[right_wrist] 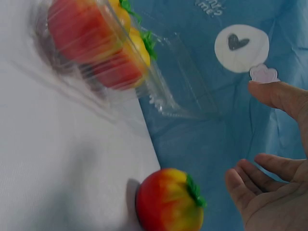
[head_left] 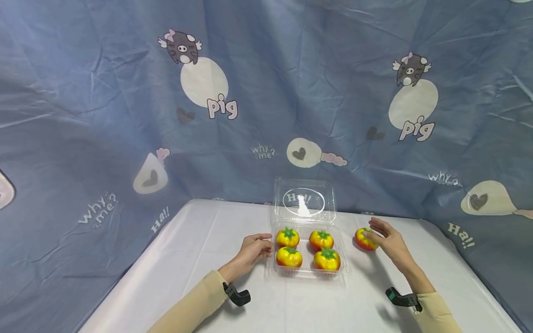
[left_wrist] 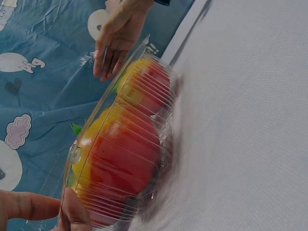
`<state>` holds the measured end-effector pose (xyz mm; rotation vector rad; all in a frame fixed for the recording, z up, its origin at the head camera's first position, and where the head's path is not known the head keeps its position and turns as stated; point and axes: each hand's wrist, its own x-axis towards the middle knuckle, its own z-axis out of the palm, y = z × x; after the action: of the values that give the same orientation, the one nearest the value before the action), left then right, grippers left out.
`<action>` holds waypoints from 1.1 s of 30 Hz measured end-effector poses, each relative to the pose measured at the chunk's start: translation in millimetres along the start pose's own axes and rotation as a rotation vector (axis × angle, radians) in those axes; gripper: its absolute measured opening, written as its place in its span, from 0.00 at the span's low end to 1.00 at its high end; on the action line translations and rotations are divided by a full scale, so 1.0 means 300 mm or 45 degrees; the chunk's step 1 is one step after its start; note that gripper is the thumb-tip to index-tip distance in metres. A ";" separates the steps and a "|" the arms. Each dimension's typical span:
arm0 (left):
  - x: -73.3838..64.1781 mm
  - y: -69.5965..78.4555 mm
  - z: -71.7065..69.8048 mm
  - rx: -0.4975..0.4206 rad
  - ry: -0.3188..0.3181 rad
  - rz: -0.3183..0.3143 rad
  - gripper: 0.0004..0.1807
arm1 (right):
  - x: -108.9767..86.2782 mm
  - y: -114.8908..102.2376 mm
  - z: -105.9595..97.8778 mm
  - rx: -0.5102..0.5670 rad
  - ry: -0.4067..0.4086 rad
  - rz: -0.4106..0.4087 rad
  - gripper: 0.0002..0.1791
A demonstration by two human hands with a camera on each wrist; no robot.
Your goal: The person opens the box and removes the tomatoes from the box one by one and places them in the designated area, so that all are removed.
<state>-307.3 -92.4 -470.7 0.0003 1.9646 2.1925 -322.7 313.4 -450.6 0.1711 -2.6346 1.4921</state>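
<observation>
A clear plastic clamshell box (head_left: pixel 306 267) stands on the white table with its lid (head_left: pixel 287 185) raised at the back. Several red-and-yellow tomato-like fruits with green leafy tops, such as this one (head_left: pixel 288 257), sit inside it. My left hand (head_left: pixel 251 252) is at the box's left side; in the left wrist view its thumb and a finger (left_wrist: pixel 33 206) pinch the rim. One more fruit (right_wrist: pixel 168 202) lies on the table right of the box. Beside and partly over it, my right hand (head_left: pixel 391 245) is spread, holding nothing; the right wrist view shows a gap between its fingers and the fruit.
A white cloth covers the table (head_left: pixel 233 217). Behind it hangs a blue curtain (head_left: pixel 250 125) printed with pigs and words, close to the table's back edge. Dark bands with small devices (head_left: pixel 237 294) are on both wrists.
</observation>
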 end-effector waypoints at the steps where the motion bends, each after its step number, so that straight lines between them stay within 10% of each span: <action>1: 0.007 -0.008 -0.002 0.001 0.004 0.000 0.27 | 0.000 -0.005 0.004 -0.004 0.002 -0.008 0.43; 33: 0.066 -0.066 -0.018 0.022 0.026 -0.020 0.25 | -0.026 -0.087 0.116 -0.010 -0.270 -0.147 0.36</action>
<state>-324.4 -92.8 -493.4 -0.0349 1.9875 2.1742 -312.6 270.5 -447.6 0.4976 -2.7354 1.5017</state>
